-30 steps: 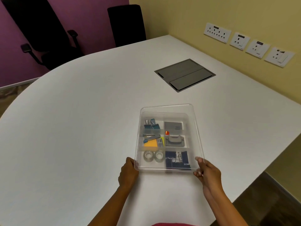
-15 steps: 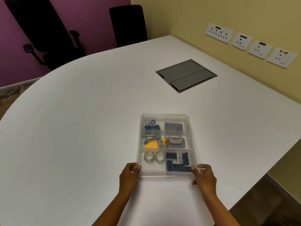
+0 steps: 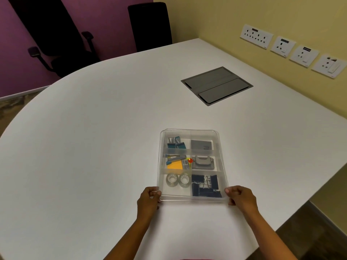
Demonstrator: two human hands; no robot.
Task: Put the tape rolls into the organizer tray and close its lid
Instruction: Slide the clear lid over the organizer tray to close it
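A clear plastic organizer tray (image 3: 221, 147) sits on the white table, with its clear lid (image 3: 189, 130) lying flat over it. Two clear tape rolls (image 3: 177, 180) lie side by side in the tray's near left compartment. My left hand (image 3: 148, 199) pinches the lid's near left corner. My right hand (image 3: 241, 197) pinches the near right corner. Other compartments hold blue binder clips, a stapler, sticky notes and dark clips.
The white table (image 3: 93, 147) curves away on the left and ends close on the right. A grey cable hatch (image 3: 216, 85) is set into it beyond the tray. Two black chairs (image 3: 62, 40) stand at the far side. Wall sockets (image 3: 293, 49) line the right wall.
The lid has come down from a raised tilt over the tray to lying flat on it. Both hands moved down and nearer with its front corners.
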